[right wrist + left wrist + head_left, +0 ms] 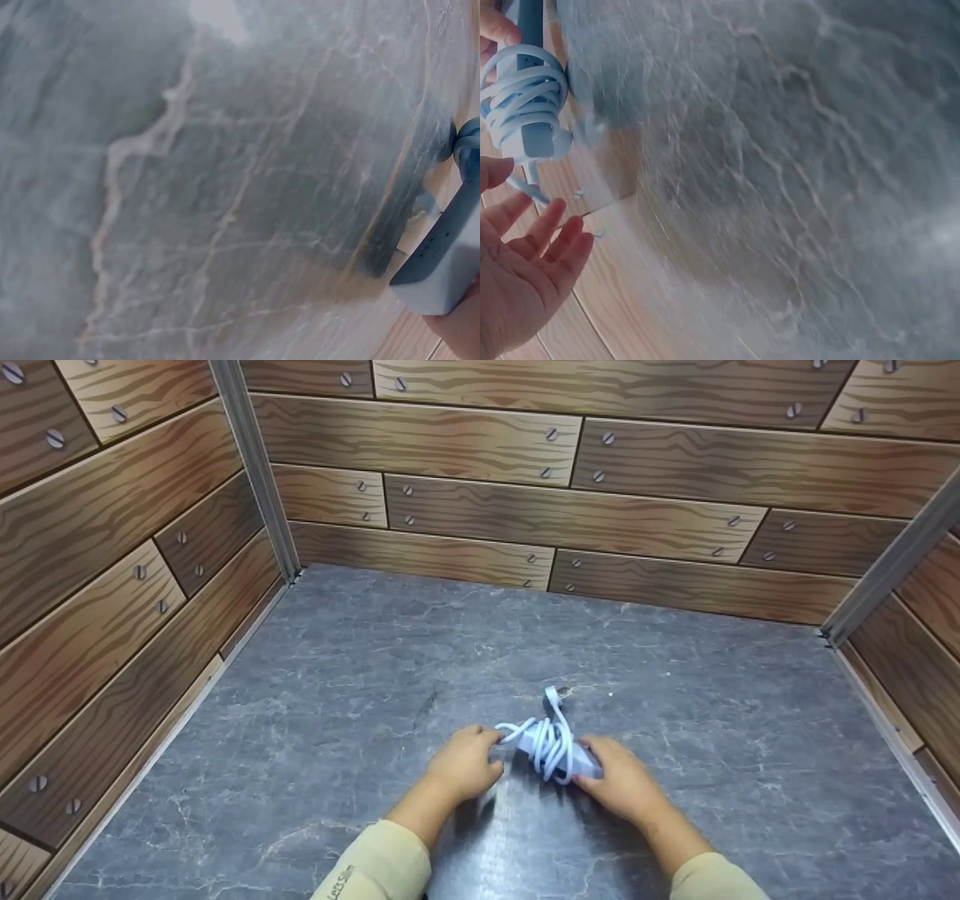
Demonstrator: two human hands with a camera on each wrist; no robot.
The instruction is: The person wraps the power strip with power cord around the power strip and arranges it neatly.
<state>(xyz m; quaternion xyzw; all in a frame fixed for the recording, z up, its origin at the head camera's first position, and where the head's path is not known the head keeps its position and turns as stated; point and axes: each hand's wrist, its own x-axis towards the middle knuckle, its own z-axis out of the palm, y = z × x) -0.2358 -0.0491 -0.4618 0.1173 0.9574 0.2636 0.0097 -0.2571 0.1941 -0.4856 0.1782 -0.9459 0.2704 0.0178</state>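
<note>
A pale power strip (586,763) has its white cord (553,746) wound several times around its middle. My right hand (622,780) grips the strip's right end between thumb and fingers. Past the coils, one cord end carrying a plug (553,695) points away from me. At the strip's left end a loop of cord sticks out, and the fingertips of my left hand (466,765) touch it. The left wrist view shows that hand (525,277) with fingers spread and thumb apart. In the right wrist view the strip's end (442,259) hides most of the right fingers.
Beneath both hands lies a dark grey marbled tabletop (360,660). Wood-patterned panels enclose it at the back (480,502), the left (112,607) and the right (900,675), with metal posts at the corners.
</note>
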